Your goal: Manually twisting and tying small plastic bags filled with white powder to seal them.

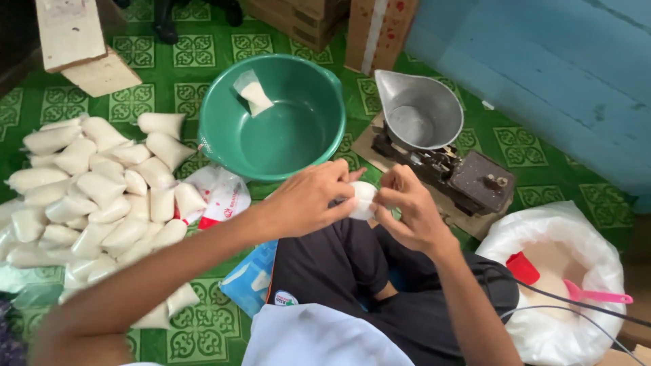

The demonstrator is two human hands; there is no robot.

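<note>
Small white bag [363,199] pinched between left hand [308,200] and right hand [407,210]; both grips closed on it, apparently at its neck.

We sit on a green patterned vinyl floor [156,81]; on it lie a heap of filled white plastic pouches [95,190], a round green plastic basin [271,129], a black balance scale [441,163] and an open white sack [556,271].

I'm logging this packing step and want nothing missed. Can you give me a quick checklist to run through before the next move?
1. Both hands on the small white bag: ok, left hand and right hand grip it.
2. Bag's neck closed: cannot tell, fingers hide it.
3. Green basin has room: ok, one bag inside.
4. Scale pan empty: ok.
5. Scoop within reach: ok, red scoop sits in the open sack.
</note>
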